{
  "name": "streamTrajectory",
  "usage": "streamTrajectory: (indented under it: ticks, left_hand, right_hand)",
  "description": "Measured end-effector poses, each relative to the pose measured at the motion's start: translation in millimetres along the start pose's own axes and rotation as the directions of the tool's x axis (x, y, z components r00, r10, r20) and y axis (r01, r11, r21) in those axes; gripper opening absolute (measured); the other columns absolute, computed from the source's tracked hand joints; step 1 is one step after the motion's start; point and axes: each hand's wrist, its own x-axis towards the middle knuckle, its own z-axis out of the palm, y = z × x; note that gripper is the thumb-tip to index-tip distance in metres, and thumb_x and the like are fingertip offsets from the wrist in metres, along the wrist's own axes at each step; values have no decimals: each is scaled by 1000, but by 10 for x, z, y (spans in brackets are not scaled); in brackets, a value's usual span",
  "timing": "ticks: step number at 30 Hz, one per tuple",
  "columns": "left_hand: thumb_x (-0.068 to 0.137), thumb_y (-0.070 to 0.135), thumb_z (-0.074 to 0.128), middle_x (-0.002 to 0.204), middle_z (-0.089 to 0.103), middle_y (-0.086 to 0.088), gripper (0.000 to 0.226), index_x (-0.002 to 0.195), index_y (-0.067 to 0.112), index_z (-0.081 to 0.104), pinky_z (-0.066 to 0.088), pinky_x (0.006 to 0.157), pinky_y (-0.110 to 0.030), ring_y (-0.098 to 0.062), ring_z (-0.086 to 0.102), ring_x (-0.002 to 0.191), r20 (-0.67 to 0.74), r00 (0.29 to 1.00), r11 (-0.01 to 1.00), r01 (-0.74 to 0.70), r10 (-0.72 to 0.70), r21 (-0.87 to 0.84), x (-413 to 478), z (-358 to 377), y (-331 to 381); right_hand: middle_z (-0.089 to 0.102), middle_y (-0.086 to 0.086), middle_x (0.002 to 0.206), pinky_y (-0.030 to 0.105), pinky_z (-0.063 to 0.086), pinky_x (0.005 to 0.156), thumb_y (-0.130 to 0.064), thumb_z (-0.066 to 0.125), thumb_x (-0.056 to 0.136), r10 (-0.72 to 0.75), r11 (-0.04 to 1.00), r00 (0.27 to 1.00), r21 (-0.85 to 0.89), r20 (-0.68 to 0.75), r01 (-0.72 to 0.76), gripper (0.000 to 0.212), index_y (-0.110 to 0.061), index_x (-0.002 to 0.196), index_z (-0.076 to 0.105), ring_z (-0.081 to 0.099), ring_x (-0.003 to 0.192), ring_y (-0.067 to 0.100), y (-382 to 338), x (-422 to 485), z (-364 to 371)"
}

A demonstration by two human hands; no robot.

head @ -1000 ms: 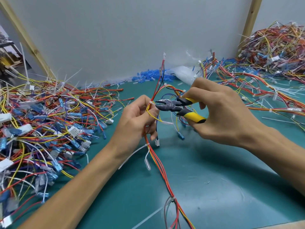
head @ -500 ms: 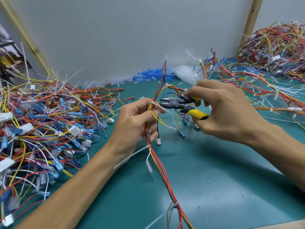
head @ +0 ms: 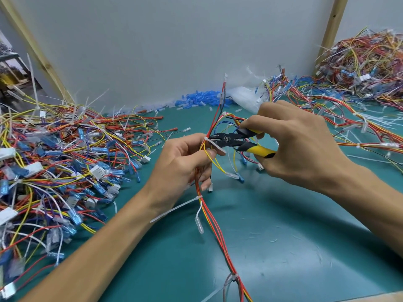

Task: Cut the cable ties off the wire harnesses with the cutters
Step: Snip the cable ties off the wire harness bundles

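Observation:
My left hand [head: 182, 164] grips a wire harness [head: 214, 223] of red, orange and yellow wires above the green mat. My right hand [head: 298, 144] holds yellow-handled cutters [head: 236, 142], whose black jaws point left and touch a white cable tie [head: 214, 144] at the harness just by my left thumb. A second white cable tie [head: 174, 209] sits lower on the harness below my left hand, and a third tie [head: 233, 276] wraps it near the bottom edge.
A big tangle of harnesses [head: 56, 162] covers the left of the green mat [head: 294, 236]. More harnesses [head: 362, 68] pile up at the back right, with long strands [head: 349, 127] beside my right hand. Blue connector sleeves [head: 200, 100] lie along the grey wall.
Both hands have shifted slightly, and the cutter jaws have closed in on the white tie at my left thumb. The tie's tail now sticks out below the jaws.

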Motion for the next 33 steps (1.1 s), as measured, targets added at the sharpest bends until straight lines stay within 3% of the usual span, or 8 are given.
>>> streamTrajectory:
  ticks: [8, 11, 16, 21, 25, 28, 31, 33]
  left_hand:
    - [88, 7, 59, 55, 33, -8, 25, 98, -16, 63, 41, 43, -24, -19, 34, 41, -27, 999, 996, -19, 21, 89, -17, 31, 2]
    - [94, 0, 60, 50, 35, -3, 16, 97, -15, 63, 42, 42, -24, -19, 34, 39, -37, 999, 989, -33, 39, 143, -25, 33, 0]
    - [100, -7, 57, 51, 37, -9, 15, 91, -5, 68, 43, 42, -27, -23, 33, 40, -60, 996, 974, -58, 72, 217, -25, 60, -23]
    - [99, -9, 55, 50, 41, -4, 17, 91, -2, 69, 43, 43, -29, -24, 36, 41, -76, 994, 959, -56, 81, 279, -30, 52, -65]
    - [88, -3, 46, 57, 38, -15, 23, 96, -6, 68, 38, 46, -27, -23, 37, 45, -56, 998, 982, -32, 43, 185, -40, 21, -24]
    - [99, 5, 41, 55, 38, -6, 31, 98, -4, 70, 27, 47, -30, -20, 36, 44, -75, 997, 992, 5, 4, 125, -28, 5, 0]
    - [101, 29, 55, 58, 36, -6, 26, 96, 7, 67, 28, 48, -44, -25, 32, 52, -121, 975, 906, -122, 185, 406, -72, 70, 3]
    - [100, 27, 60, 59, 43, -7, 14, 98, 17, 68, 33, 51, -39, -27, 38, 54, -133, 937, 775, -181, 323, 606, -79, 71, 7]
  right_hand:
    - [62, 0, 94, 44, 51, 61, -13, 84, 72, 36, 999, 999, 28, 30, -37, 42, -24, 111, 75, 55, 84, 32, -28, 2, 2]
    - [62, 0, 95, 42, 49, 61, -14, 84, 72, 35, 999, 999, -3, 27, -35, 41, -23, 111, 74, 57, 86, 33, -32, 2, -14]
    - [62, 1, 95, 41, 48, 59, -16, 82, 73, 11, 999, 1000, -40, 19, -10, 38, -22, 110, 74, 58, 87, 34, -62, -3, -22]
    - [62, -3, 80, 41, 49, 57, -26, 70, 78, 41, 998, 999, 56, 33, -43, 26, -23, 102, 78, 56, 69, 32, -90, -2, -45]
    - [58, 4, 67, 41, 42, 55, -32, 66, 85, 80, 983, 990, 154, 112, -97, 20, -15, 87, 75, 43, 61, 29, -103, 18, -44]
    - [47, 8, 61, 39, 37, 50, -25, 73, 86, 126, 960, 977, 226, 170, -163, 10, -16, 83, 74, 33, 61, 26, -145, 14, -48]
    - [42, 10, 57, 38, 28, 50, -29, 80, 84, 194, 909, 942, 312, 272, -277, 17, -20, 73, 70, 26, 56, 17, -164, 6, -43]
    - [48, 10, 55, 36, 32, 47, -28, 81, 85, 235, 827, 895, 405, 379, -389, 20, -14, 74, 71, 34, 50, 16, -172, 8, -50]
